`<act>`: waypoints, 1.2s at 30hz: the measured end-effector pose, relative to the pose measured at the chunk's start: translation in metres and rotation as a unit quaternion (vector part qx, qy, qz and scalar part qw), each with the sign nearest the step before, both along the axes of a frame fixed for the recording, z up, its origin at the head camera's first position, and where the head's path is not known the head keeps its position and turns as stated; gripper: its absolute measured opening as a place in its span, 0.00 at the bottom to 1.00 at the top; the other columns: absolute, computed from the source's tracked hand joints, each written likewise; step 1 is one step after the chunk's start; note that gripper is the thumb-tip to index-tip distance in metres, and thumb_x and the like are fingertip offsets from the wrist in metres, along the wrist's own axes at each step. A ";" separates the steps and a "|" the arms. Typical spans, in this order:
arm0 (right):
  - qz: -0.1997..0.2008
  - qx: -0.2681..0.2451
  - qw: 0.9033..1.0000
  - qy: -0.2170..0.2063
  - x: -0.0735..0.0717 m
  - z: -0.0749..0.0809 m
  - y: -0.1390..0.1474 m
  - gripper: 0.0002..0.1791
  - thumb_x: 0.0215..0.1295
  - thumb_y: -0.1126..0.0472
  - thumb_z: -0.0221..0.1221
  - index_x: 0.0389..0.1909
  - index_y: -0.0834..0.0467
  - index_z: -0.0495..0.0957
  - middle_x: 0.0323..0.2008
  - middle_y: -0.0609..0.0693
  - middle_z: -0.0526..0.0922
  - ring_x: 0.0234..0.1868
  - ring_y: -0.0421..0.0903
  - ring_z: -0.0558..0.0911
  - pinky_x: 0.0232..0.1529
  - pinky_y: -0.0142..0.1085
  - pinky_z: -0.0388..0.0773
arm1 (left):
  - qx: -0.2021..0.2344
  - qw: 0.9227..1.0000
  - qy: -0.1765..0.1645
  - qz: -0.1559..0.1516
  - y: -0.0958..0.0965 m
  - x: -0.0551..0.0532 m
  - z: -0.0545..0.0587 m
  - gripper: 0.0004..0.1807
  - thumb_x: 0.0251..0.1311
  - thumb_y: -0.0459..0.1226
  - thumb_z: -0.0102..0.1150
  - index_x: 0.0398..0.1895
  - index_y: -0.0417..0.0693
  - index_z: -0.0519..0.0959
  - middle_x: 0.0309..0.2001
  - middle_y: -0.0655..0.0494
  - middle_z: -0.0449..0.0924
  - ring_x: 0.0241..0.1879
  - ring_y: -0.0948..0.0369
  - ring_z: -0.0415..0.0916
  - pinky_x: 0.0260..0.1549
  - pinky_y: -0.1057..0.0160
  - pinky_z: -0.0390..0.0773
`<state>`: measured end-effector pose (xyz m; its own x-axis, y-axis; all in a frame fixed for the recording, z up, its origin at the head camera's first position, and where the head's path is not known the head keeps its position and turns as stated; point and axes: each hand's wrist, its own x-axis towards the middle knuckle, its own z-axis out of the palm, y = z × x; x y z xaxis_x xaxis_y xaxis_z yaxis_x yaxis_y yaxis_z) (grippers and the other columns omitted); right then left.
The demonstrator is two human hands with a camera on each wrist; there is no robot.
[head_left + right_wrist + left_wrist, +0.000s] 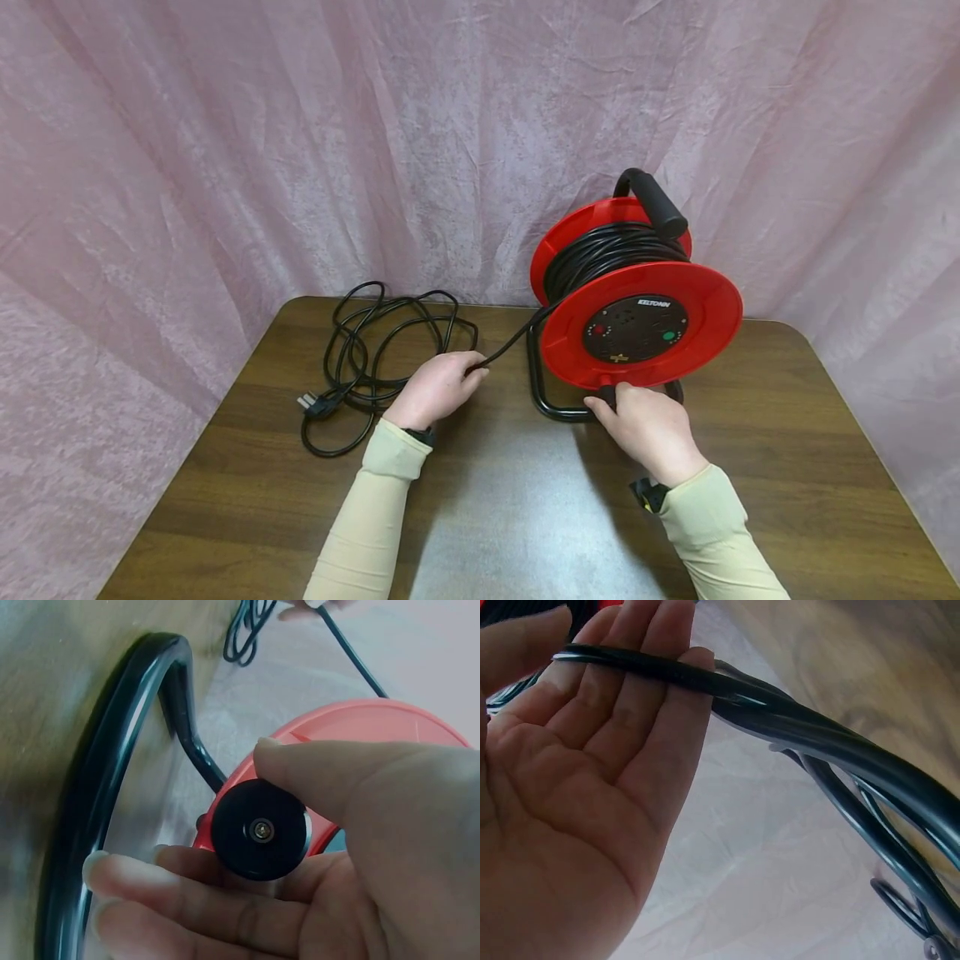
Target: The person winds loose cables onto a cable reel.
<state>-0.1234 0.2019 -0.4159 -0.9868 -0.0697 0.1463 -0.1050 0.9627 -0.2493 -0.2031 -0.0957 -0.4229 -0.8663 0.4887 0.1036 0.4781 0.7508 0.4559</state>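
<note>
The left hand [438,387] lightly pinches the cable [517,336], probably to guide it; the right hand [652,429] grips the knob [261,829] at the reel's [716,308] seven o'clock, apparently for leverage. Counted: one reel, at the person's one o'clock; one knob; one cable, loosely looped at eleven; one plug [321,406].
</note>
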 end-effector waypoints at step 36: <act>0.033 -0.018 0.999 0.036 0.001 -0.005 -0.017 0.28 0.67 0.44 0.67 0.18 0.55 0.64 0.10 0.46 0.63 0.11 0.47 0.67 0.13 0.39 0.62 | -0.055 0.992 0.118 0.006 -0.013 0.017 -0.014 0.23 0.66 0.32 0.67 0.64 0.43 0.78 0.54 0.49 0.84 0.55 0.49 0.79 0.55 0.50 0.77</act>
